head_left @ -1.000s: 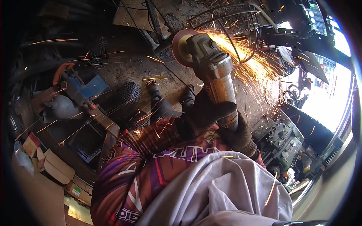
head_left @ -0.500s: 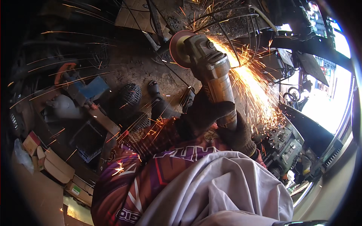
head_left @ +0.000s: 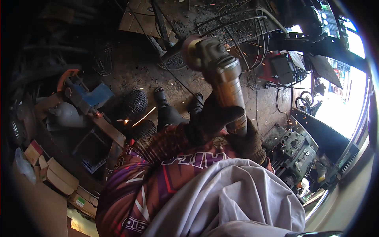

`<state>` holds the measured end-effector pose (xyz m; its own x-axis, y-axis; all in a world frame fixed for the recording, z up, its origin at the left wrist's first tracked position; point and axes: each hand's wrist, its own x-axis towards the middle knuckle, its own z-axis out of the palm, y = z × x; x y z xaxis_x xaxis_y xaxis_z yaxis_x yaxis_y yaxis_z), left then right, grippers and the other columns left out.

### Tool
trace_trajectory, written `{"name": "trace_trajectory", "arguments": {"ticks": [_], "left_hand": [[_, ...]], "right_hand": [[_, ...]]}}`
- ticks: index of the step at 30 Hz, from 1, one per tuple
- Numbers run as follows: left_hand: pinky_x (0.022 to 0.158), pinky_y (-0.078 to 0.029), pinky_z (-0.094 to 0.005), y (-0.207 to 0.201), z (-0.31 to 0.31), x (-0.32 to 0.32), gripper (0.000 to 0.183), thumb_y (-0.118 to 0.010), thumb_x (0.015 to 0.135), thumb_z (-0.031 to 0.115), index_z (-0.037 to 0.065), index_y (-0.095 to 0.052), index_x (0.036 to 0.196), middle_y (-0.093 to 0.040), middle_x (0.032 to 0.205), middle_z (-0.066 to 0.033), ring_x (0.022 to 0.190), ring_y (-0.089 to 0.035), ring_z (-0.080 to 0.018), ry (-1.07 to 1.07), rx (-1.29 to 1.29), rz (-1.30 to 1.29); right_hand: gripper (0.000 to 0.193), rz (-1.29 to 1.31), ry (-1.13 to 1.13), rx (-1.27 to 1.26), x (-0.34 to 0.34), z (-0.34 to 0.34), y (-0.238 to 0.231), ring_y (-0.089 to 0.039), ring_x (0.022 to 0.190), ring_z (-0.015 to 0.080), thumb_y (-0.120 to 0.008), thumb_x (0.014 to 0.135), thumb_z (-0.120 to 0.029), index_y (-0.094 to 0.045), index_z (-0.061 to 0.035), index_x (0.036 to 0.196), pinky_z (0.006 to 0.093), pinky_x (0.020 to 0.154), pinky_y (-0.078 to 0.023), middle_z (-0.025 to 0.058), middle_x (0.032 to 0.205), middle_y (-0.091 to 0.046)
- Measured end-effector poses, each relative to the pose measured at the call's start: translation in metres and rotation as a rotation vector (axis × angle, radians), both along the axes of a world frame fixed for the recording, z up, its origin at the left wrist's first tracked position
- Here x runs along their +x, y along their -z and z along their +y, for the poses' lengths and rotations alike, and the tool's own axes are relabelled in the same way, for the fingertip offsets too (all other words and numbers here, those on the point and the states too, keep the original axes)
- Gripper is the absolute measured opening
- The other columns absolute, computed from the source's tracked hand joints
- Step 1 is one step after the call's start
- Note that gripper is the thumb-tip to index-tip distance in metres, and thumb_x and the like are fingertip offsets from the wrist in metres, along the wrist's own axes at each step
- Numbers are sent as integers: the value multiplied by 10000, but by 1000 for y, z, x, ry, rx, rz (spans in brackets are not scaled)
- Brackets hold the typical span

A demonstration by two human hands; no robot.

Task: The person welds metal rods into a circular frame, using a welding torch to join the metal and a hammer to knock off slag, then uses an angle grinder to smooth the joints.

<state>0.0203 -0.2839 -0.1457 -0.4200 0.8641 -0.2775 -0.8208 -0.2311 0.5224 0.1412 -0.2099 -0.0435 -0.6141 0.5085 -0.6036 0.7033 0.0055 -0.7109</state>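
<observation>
An angle grinder (head_left: 229,85) with a worn metal body points away from me. Its round disc (head_left: 192,51) is at the upper left end and looks blurred. My left hand (head_left: 218,114), in a dark glove, is closed around the middle of the grinder body. Lower down, my right hand (head_left: 249,144), in a dark knit glove, wraps the rear end of the tool. A dark metal bar (head_left: 164,47) lies close by the disc; whether they touch I cannot tell.
A blue and orange machine (head_left: 94,94) stands at left, beside black ribbed round objects (head_left: 136,100). Cardboard boxes (head_left: 59,173) are at lower left. Loose cables (head_left: 260,39) hang at upper right, near a red-framed box (head_left: 280,67). A grey machine with knobs (head_left: 294,146) stands at right.
The bright stream of sparks right of the grinder has gone; only a few scattered sparks show. The grinder's head has shifted slightly to the right and down. Both hands keep their grip.
</observation>
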Motion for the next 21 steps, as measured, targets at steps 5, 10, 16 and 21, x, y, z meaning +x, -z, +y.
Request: {"name": "trace_trajectory", "arguments": {"ticks": [5,10,16,21], "left_hand": [[859,-562,-363,-5,-17,0,540,-811,781,139,43,-518,1224,-643,1077,-85,982,-657,-198,11,56,-111],[888,-559,-367,-20,-24,-5,576,-821,764,106,53,-493,1235,-638,1087,-88,992,-658,-204,29,55,-143],[891,-545,-360,-33,-3,-7,650,-833,759,125,61,-457,1285,-589,1115,-64,1022,-618,-181,107,-22,50],[811,-565,-337,-50,50,2,539,-841,760,187,35,-544,1184,-635,1011,-66,915,-650,-168,-30,89,377]], "right_hand": [[661,-13,-128,107,-5,5,-4,-628,1118,180,-815,833,-163,-489,-48,1396,355,946,-505,138,1231,-653],[694,-86,-194,130,-6,6,-13,-628,1125,185,-817,831,-162,-472,-62,1425,347,959,-496,153,1235,-653],[712,95,-83,127,14,11,-8,-632,1090,171,-815,811,-95,-455,-28,1422,349,906,-531,126,1253,-634],[731,379,281,-139,51,32,8,-639,1022,174,-813,809,-116,-430,-4,1421,322,850,-548,95,1172,-642]]}}
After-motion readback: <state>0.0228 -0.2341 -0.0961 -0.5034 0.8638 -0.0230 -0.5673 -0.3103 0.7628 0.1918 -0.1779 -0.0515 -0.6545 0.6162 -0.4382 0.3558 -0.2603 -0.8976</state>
